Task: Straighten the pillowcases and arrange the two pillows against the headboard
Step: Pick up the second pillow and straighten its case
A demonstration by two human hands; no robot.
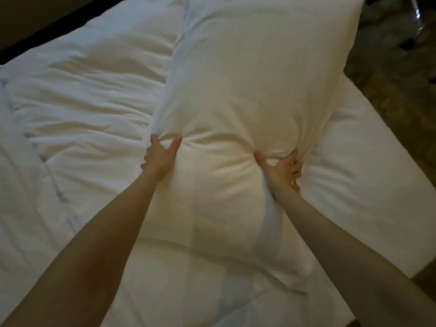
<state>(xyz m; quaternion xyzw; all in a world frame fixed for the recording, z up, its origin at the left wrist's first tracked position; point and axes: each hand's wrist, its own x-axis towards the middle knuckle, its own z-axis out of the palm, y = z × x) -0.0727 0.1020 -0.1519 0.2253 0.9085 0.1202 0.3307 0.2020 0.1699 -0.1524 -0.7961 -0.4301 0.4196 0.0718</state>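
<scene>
A large white pillow (254, 86) in a creased pillowcase stretches away from me over the bed, its far end near the top of the view. My left hand (160, 156) pinches the pillow's left edge about halfway along. On the right edge, my right hand (283, 168) bunches up a fold of the pillowcase. Both forearms reach in from the bottom of the view. I see only one pillow; no headboard shows for certain.
A rumpled white duvet (82, 102) covers the bed to the left. The mattress's right edge (368, 161) runs diagonally, with dark floor (401, 74) beyond it. A dark band (35, 24) lies past the bed at the top left.
</scene>
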